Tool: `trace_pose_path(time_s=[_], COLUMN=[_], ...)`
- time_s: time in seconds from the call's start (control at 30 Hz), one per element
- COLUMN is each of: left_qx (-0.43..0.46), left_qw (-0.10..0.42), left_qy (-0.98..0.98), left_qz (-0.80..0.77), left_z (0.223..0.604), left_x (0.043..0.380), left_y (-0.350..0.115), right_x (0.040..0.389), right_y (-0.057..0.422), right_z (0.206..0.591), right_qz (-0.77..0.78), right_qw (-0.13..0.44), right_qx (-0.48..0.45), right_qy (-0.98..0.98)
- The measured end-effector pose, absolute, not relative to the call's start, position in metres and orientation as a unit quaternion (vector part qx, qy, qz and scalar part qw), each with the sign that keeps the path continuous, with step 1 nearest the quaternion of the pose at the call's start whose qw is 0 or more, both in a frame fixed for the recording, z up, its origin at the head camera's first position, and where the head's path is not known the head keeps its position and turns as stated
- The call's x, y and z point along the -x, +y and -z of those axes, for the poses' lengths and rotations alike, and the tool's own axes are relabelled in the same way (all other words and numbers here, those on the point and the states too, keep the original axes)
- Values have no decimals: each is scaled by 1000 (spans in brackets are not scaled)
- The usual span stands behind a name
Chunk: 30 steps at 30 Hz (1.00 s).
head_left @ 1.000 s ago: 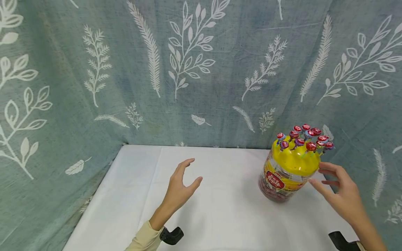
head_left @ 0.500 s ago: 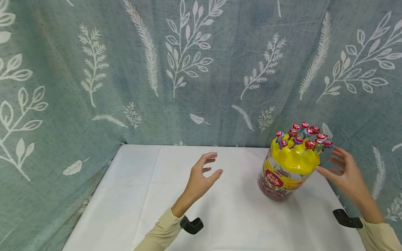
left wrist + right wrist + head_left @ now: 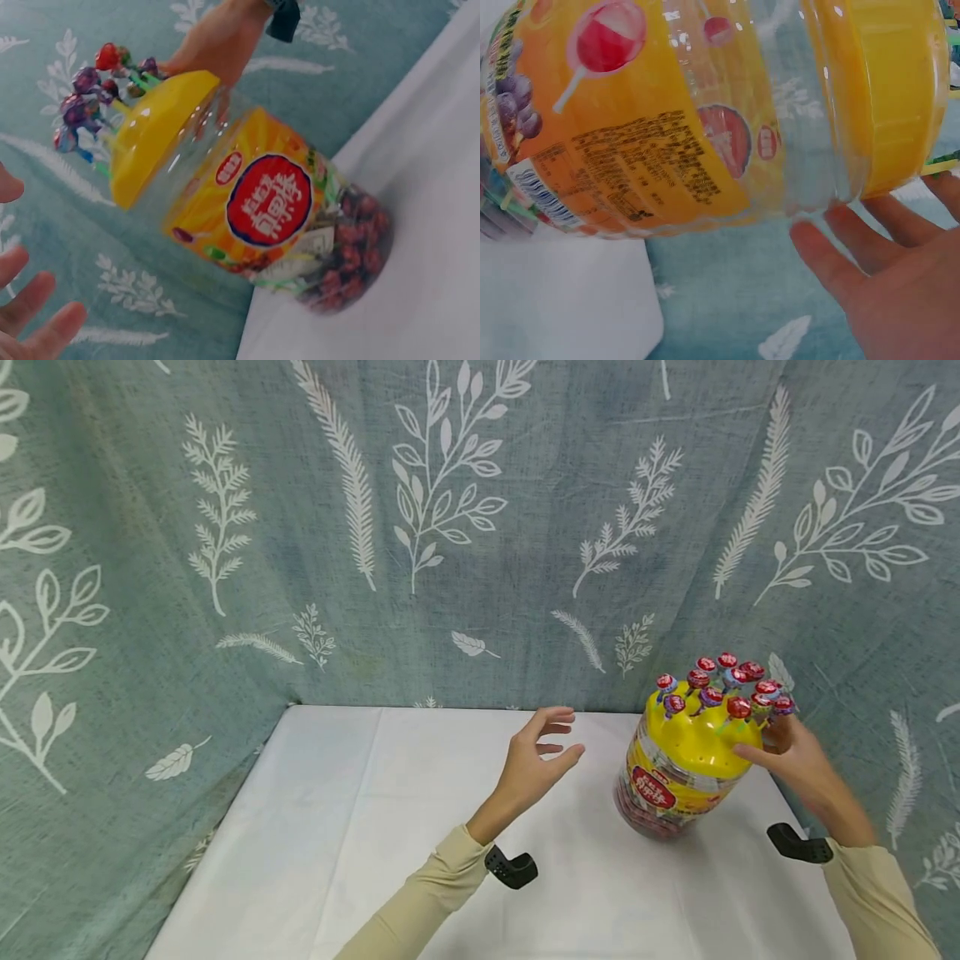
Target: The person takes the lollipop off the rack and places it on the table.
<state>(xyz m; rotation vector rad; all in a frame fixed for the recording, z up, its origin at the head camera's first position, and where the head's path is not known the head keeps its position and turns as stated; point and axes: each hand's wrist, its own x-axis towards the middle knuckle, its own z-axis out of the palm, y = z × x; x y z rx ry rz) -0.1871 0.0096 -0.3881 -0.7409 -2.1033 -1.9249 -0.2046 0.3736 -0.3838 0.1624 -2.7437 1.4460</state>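
A clear plastic lollipop jar [image 3: 654, 787] stands on the right part of the table, with a yellow lid [image 3: 701, 747]. Several wrapped lollipops [image 3: 738, 707] stick up from the lid. In the left wrist view the jar's label [image 3: 270, 201] and dark red sweets [image 3: 352, 251] at its bottom show. My left hand [image 3: 528, 768] is left of the jar, apart from it, fingers spread and holding nothing. At the lid's right side is my right hand [image 3: 798, 768], thumb in front and fingers behind. Its fingertips [image 3: 814, 236] lie at the jar's neck; I cannot tell how firmly they touch.
A white cloth covers the table [image 3: 420, 793]. Behind it and on both sides hangs a green-grey curtain [image 3: 525, 568] with white leaf prints. Each wrist carries a black camera mount [image 3: 512, 867]. The table's right edge runs close past the jar.
My left hand has moved right, towards the jar. My right hand has shifted up and in, round the far right side of the lid. The jar has stayed in place.
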Motion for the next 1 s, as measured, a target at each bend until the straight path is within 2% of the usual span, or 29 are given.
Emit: trace_pose_path(time_s=[0.23,0.43,0.6,0.8,1.0], left_qx=[251,259,271,284,288], left_qw=[96,79,69,82,111], left_qy=[-713,-722,-724,-723,-739], left_qz=[647,637,631,625,599], left_z=[409,404,398,393,388], left_x=[217,225,229,235,235], left_y=[42,69,92,113,122], right_x=[207,209,204,200,199], right_y=[373,374,374,372,371], right_z=[387,391,399,408,407], right_qz=[-474,-458,-470,-485,-471], right_qw=[22,7,32,71,64], right_qx=[-72,-58,-43,-35,-42], right_qy=[-878,-887,-881,-871,-879])
